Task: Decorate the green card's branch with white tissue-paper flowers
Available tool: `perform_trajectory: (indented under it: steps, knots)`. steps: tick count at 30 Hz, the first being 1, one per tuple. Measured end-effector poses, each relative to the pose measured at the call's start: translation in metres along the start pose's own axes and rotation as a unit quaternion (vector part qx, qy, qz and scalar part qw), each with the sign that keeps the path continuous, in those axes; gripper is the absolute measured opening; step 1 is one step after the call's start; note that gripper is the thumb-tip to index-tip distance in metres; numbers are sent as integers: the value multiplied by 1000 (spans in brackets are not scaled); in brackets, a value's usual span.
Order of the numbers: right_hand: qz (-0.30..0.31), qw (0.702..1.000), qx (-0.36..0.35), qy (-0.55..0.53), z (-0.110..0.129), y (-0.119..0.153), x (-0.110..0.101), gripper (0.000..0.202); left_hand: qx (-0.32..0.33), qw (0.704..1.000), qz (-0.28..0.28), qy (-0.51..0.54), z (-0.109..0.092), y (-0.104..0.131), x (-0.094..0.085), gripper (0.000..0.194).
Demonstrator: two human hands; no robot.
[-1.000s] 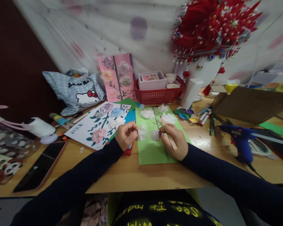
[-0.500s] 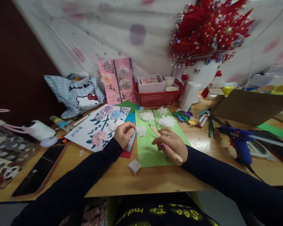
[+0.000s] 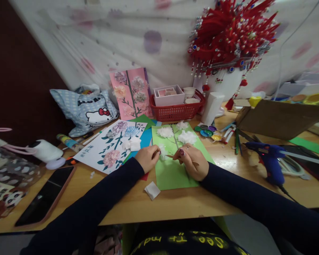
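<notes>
The left hand (image 3: 149, 158) pinches white tissue (image 3: 163, 151) at its two o'clock, over the green card (image 3: 172, 177); the right hand (image 3: 193, 162) grips a wooden pencil (image 3: 170, 156), tip toward nine. Light pressure should avoid tearing.

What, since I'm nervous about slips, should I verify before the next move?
1. Right hand holding the pointed stick: ok.
2. Left hand gripping the white tissue: cannot tell, fingertips blurred.
3. Green sheet lying beneath the tissue: ok.
4. White square clear of the sheet: cannot tell, it sits right at the corner.
5. Glue gun apart from both hands: ok.
</notes>
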State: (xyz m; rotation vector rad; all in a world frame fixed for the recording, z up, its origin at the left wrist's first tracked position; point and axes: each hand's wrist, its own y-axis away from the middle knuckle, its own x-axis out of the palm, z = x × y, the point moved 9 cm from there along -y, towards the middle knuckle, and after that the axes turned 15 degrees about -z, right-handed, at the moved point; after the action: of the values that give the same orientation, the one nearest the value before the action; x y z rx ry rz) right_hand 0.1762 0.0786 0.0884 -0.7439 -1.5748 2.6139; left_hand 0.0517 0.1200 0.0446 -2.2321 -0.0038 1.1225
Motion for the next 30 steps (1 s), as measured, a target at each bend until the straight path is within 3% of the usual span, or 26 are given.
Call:
perform_trajectory:
  steps: [5,12,19,30]
  knots:
    - [21,999,6,29,-4,0,7,44,-2,1000,-11,-10,4,-3,1,13]
    - [38,998,3,52,-5,1,12,40,28,996,-64,-61,3,-2,-11,17]
    - [40,997,-16,65,-5,1,16,37,15,993,-14,-120,0,7,-8,45]
    - [69,992,-7,102,-11,3,30,30,-5,992,54,-118,2,10,-3,59]
